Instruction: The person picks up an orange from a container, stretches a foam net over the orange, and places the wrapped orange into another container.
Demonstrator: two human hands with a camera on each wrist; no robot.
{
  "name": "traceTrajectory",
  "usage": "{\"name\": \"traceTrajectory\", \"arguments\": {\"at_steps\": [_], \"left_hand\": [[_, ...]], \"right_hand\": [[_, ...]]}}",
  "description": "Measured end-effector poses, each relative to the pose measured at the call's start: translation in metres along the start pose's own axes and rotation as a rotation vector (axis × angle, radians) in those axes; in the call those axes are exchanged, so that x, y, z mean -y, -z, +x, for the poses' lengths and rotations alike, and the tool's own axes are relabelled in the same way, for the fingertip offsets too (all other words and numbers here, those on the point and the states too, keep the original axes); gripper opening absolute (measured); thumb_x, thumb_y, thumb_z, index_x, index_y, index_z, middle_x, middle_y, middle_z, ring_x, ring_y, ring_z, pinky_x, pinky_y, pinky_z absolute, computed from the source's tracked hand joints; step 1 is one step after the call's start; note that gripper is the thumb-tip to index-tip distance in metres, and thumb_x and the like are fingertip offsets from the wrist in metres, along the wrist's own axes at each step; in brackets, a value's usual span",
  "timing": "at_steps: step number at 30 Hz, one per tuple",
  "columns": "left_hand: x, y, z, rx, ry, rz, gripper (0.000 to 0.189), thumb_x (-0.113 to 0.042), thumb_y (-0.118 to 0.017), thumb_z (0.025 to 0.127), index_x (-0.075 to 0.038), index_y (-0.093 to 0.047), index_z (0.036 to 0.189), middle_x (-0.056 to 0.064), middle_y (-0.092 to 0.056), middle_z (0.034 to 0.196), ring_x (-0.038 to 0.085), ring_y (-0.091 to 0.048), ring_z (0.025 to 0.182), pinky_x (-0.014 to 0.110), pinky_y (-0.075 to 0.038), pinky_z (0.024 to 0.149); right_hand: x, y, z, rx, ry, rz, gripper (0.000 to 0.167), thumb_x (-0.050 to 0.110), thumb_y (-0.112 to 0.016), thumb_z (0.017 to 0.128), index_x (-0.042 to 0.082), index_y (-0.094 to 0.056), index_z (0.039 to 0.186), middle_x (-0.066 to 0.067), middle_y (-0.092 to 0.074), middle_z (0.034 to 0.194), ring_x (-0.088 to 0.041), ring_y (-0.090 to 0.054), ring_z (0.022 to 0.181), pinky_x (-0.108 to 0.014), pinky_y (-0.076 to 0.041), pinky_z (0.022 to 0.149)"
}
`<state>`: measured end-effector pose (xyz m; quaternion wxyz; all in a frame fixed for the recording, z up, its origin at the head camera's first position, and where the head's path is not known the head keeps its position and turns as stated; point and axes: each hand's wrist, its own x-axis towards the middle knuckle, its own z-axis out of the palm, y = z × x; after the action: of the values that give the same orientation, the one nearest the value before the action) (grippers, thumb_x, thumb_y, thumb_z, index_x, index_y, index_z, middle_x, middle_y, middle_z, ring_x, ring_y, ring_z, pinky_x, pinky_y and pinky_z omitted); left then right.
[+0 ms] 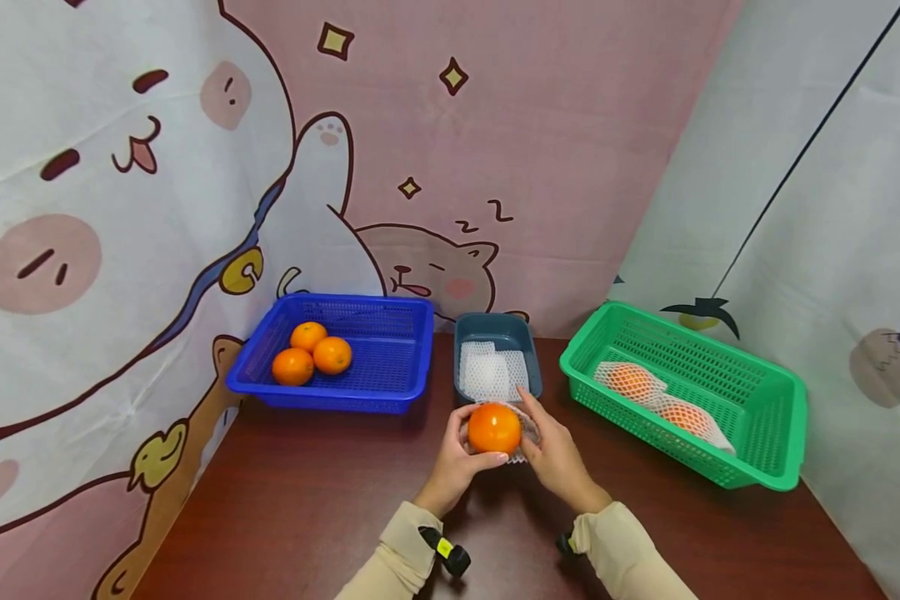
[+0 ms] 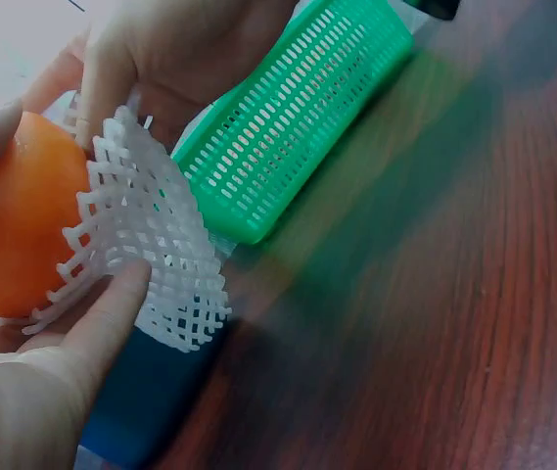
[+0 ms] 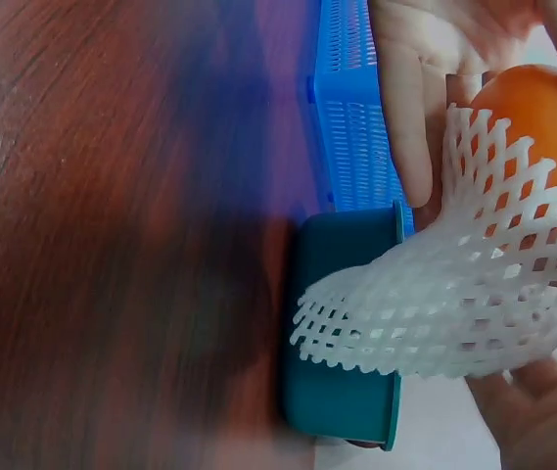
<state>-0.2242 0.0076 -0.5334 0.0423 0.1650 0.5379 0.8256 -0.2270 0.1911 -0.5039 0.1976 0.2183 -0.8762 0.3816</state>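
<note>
In the head view an orange (image 1: 493,430) is held over the near side of a small dark teal tray (image 1: 531,377). My left hand (image 1: 453,467) grips the orange, its thumb across the front. A white foam net sleeve (image 2: 156,245) lies partly over the fruit, its far end hanging free past the fingers. My right hand (image 1: 561,467) holds the sleeve's rim beside the orange; some of its fingertips are hidden. In the right wrist view the net (image 3: 454,294) spreads in front of the orange (image 3: 542,127), which is only partly covered.
At the left stands a blue basket (image 1: 390,354) with several oranges (image 1: 333,355). More white foam nets (image 1: 487,371) lie in the teal tray. A green basket (image 1: 772,425) at the right holds netted oranges (image 1: 632,382). All stand on a dark wooden table (image 1: 307,517) before a printed cloth.
</note>
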Motion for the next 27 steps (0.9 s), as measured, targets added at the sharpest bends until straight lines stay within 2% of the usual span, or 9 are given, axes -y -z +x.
{"name": "traceTrajectory", "arguments": {"at_steps": [4,7,12,15,17,19,23,25,27], "left_hand": [[-0.002,0.002,-0.002,-0.017,-0.001,0.095,0.098,0.004,-0.081,0.073,-0.011,-0.021,0.149,0.019,-0.049,0.134,0.03,-0.057,0.112,0.036,-0.049,0.092],[-0.001,0.004,-0.003,-0.04,0.007,0.238,0.109,0.0,-0.085,0.07,-0.015,-0.016,0.154,0.018,-0.047,0.138,0.031,-0.055,0.115,0.038,-0.047,0.095],[0.002,0.005,-0.002,-0.12,-0.003,0.553,0.102,-0.013,-0.091,0.064,-0.009,-0.032,0.148,0.012,-0.051,0.136,0.026,-0.055,0.114,0.043,-0.043,0.099],[0.003,0.006,-0.003,-0.16,-0.027,0.654,0.095,-0.017,-0.092,0.061,-0.008,-0.041,0.141,0.008,-0.054,0.131,0.025,-0.055,0.113,0.044,-0.042,0.099],[0.003,0.007,-0.003,-0.151,-0.043,0.613,0.091,-0.013,-0.092,0.062,-0.008,-0.041,0.138,0.009,-0.054,0.13,0.025,-0.055,0.112,0.043,-0.043,0.098],[0.003,0.009,-0.003,-0.113,-0.05,0.485,0.087,-0.006,-0.087,0.067,-0.007,-0.038,0.14,0.011,-0.051,0.132,0.027,-0.054,0.114,0.041,-0.044,0.098],[-0.002,0.013,-0.002,-0.073,-0.003,0.234,0.08,0.002,-0.077,0.077,-0.004,-0.033,0.144,0.017,-0.048,0.137,0.029,-0.053,0.117,0.035,-0.045,0.096],[-0.006,0.013,-0.003,-0.095,0.018,0.208,0.08,0.001,-0.076,0.079,-0.002,-0.032,0.146,0.019,-0.049,0.137,0.029,-0.053,0.116,0.034,-0.045,0.094],[-0.015,0.011,-0.005,-0.121,0.013,0.242,0.079,-0.001,-0.077,0.078,0.002,-0.035,0.144,0.02,-0.051,0.134,0.028,-0.056,0.112,0.033,-0.046,0.091]], "right_hand": [[0.002,-0.001,0.002,-0.134,-0.042,-0.119,0.037,0.002,-0.078,0.078,0.006,-0.069,0.114,-0.006,-0.067,0.102,-0.023,-0.063,0.093,-0.043,-0.053,0.082],[0.005,-0.002,0.002,-0.225,-0.057,-0.14,0.017,0.006,-0.082,0.076,0.009,-0.072,0.089,0.0,-0.062,0.085,-0.016,-0.057,0.077,-0.034,-0.05,0.069],[0.014,-0.01,0.0,-0.28,0.027,-0.029,0.015,0.001,-0.08,0.077,0.01,-0.071,0.085,0.004,-0.059,0.08,-0.011,-0.053,0.071,-0.021,-0.046,0.063],[0.021,-0.016,-0.003,-0.259,0.107,0.024,0.016,0.0,-0.079,0.078,0.011,-0.071,0.088,0.004,-0.059,0.082,-0.011,-0.053,0.07,-0.017,-0.045,0.061],[0.023,-0.019,-0.004,-0.252,0.134,0.028,0.017,0.0,-0.079,0.078,0.01,-0.071,0.089,0.004,-0.06,0.082,-0.011,-0.054,0.071,-0.016,-0.045,0.062],[0.024,-0.02,-0.005,-0.263,0.129,0.019,0.019,-0.002,-0.079,0.077,0.009,-0.071,0.09,0.003,-0.061,0.085,-0.011,-0.056,0.073,-0.015,-0.046,0.066],[0.02,-0.018,-0.004,-0.313,0.039,0.003,0.021,-0.005,-0.079,0.076,0.007,-0.071,0.091,0.001,-0.064,0.088,-0.013,-0.06,0.078,-0.015,-0.048,0.074],[0.018,-0.017,-0.003,-0.323,0.009,0.009,0.021,-0.005,-0.078,0.077,0.007,-0.071,0.092,0.001,-0.065,0.089,-0.014,-0.06,0.08,-0.02,-0.05,0.074],[0.016,-0.016,-0.002,-0.321,-0.004,0.022,0.019,-0.004,-0.078,0.078,0.006,-0.071,0.093,0.001,-0.066,0.09,-0.014,-0.061,0.08,-0.026,-0.052,0.073]]}}
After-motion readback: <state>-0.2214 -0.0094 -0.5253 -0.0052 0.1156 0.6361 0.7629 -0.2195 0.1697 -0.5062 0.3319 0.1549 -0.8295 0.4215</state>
